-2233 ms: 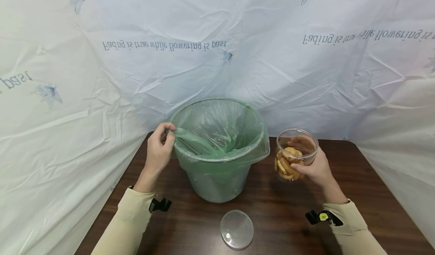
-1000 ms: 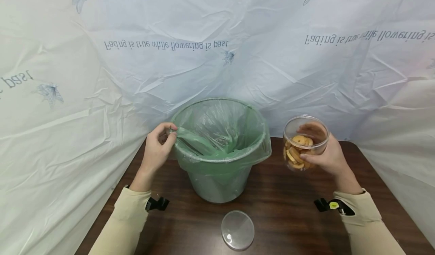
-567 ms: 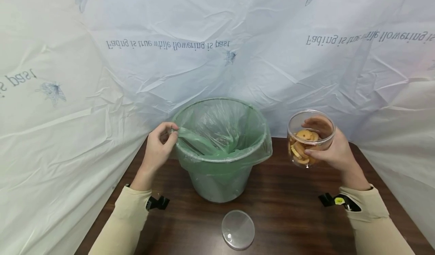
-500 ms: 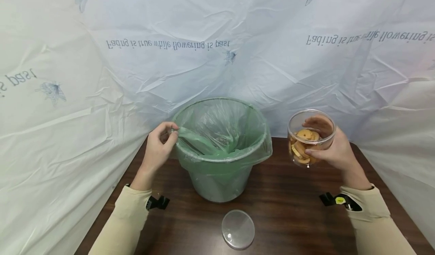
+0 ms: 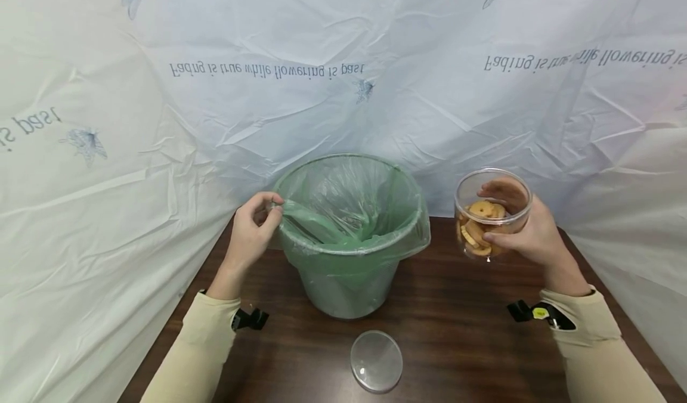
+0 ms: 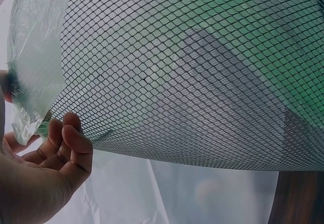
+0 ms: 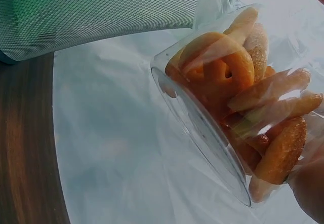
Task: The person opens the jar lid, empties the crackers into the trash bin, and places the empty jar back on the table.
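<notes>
My left hand (image 5: 251,227) pinches the edge of a thin green plastic bag (image 5: 346,260) at the left rim of a wire mesh trash can (image 5: 346,298). The bag lines the can and folds out over its rim; the left wrist view shows the mesh wall (image 6: 202,82) and the fingers curled at the bag's edge. To the right of the can, my right hand (image 5: 531,236) grips a clear, open-topped jar (image 5: 494,215) above the table. Several round golden cookies (image 5: 483,212) lie in its lower half. In the right wrist view the cookies (image 7: 217,67) show through the jar's wall.
A clear round lid (image 5: 376,361) lies on the dark wooden table (image 5: 440,331) in front of the trash can. White printed plastic sheeting (image 5: 257,111) hangs behind the table and down both sides. The can stands near the table's back edge.
My right hand has carried the jar of cookies up and to the right, away from the trash can, slowing lately. The left hand keeps its hold on the bag; the lid stays put.
</notes>
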A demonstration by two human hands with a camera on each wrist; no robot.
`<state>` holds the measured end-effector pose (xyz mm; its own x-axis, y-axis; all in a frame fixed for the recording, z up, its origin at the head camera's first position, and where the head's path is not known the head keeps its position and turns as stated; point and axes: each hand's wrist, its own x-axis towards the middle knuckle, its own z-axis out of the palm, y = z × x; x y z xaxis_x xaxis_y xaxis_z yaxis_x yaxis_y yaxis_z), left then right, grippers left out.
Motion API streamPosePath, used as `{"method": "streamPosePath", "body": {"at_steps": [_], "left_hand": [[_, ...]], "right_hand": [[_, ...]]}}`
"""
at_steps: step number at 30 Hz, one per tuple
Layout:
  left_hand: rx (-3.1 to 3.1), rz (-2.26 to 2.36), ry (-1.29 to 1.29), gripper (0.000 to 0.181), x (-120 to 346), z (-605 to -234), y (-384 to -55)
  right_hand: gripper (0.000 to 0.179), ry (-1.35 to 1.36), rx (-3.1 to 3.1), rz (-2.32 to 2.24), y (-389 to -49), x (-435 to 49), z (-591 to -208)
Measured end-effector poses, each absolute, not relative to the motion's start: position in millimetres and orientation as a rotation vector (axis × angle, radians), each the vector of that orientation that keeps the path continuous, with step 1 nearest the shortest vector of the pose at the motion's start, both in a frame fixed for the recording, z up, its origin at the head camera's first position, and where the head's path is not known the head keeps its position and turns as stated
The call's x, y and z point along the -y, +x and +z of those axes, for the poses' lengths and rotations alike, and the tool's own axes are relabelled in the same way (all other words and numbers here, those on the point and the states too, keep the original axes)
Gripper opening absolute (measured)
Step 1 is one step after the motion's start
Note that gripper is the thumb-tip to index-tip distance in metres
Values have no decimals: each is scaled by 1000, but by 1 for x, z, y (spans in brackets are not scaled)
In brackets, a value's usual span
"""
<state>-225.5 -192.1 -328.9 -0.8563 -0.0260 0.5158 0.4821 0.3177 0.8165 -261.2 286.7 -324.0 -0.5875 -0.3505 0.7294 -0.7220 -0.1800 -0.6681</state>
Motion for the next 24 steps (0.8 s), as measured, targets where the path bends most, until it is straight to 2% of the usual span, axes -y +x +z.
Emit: {"method": "streamPosePath", "body": {"at_steps": [9, 16, 24], "left_hand": [[2148, -1557, -398, 14, 193, -328, -225], [2165, -1561, -404, 14, 181, -302, -204], [2161, -1552, -425, 15, 180, -303, -205]], "right_hand": [[90, 1237, 1823, 1810, -265, -284, -315], [90, 1220, 1825, 1813, -266, -283, -310], [92, 1166, 1913, 1716, -266, -281, -306]]}}
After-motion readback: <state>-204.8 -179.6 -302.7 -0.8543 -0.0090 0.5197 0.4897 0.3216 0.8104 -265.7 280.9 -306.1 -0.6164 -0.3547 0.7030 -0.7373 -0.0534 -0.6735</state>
